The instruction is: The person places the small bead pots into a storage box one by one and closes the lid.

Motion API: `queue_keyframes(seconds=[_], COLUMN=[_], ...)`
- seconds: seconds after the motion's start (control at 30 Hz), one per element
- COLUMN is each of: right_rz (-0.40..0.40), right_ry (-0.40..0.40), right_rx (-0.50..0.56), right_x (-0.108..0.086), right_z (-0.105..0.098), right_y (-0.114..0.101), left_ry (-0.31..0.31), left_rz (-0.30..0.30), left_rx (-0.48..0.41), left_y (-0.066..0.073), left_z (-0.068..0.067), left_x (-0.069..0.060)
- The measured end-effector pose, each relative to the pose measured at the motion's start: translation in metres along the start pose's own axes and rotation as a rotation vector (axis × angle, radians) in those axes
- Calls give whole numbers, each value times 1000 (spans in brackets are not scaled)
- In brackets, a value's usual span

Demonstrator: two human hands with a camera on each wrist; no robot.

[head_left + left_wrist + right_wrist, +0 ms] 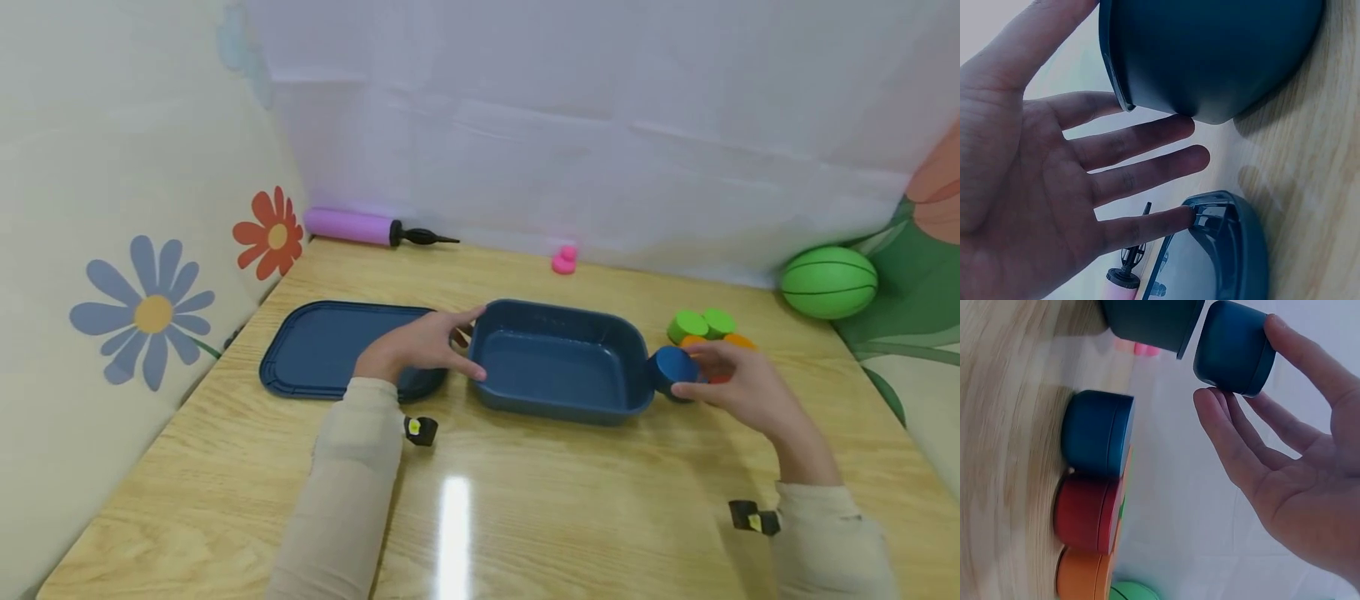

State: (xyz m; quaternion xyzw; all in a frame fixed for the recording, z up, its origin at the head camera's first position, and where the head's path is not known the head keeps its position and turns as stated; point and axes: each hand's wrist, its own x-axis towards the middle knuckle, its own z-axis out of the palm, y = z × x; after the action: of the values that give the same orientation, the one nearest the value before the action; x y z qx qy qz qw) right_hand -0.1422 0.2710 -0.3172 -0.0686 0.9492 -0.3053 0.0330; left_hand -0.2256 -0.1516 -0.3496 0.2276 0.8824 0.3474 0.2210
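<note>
A dark blue rectangular box stands on the table with its inside bare. My left hand touches the box's left end with thumb and fingertips, the fingers nearly straight; in the left wrist view the hand is spread beside the box wall. Between thumb and fingers my right hand pinches a small blue round container, raised off the table near the box's right end. The right wrist view shows that container above another blue one, a red one and an orange one.
A dark blue lid lies left of the box, partly under my left arm. Green containers stand at the right, beside orange ones. Behind are a purple pump, a pink toy and a green ball.
</note>
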Motion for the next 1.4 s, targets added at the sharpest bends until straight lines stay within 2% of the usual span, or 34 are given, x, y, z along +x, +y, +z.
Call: queue_keyframes(seconds=[0.23,0.57,1.4], right_rz=[-34,-38,-73], right_ry=[-1,-33,-63], right_rx=[39,65,69], right_x=[8,17,35], right_z=[8,17,35], right_y=[-13,-25,-49], left_ry=[5,10,7], left_rz=[5,-6,-34], left_rx=[12,0,-42], left_y=[1,-1,2], left_z=[0,1,2], left_x=[1,1,-1])
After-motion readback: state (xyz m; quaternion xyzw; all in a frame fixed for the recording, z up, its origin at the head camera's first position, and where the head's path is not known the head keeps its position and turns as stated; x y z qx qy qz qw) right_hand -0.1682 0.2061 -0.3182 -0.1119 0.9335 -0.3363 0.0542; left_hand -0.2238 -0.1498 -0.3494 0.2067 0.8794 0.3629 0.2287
